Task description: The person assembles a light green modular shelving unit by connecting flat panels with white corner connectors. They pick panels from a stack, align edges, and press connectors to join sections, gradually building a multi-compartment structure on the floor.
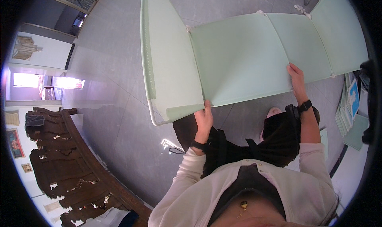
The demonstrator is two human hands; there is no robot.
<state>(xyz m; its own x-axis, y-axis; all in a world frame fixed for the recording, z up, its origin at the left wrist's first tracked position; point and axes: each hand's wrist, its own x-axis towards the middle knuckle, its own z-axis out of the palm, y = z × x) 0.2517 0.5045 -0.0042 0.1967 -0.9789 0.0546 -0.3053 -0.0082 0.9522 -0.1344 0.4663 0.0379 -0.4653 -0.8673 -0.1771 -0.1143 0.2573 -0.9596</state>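
A pale green folding cot (242,60) stretches across the view in front of me, its fabric panels hinged at several folds. Its left panel (171,64) is tilted up, and the far right panel (338,28) rises too. My left hand (204,117) is closed on the near edge beside the left fold, thumb on top. Farther right, my right hand (296,80) grips the near edge by the middle fold. The undersides of both grips are hidden by the cot. Each wrist has a black band.
A carved dark wooden bench (75,159) runs along the left wall, with white cloth (107,219) at its near end. Flat pale green panels (348,111) lean at the right. Grey tiled floor (115,56) surrounds the cot. White pebble-like pieces (300,8) lie beyond the cot.
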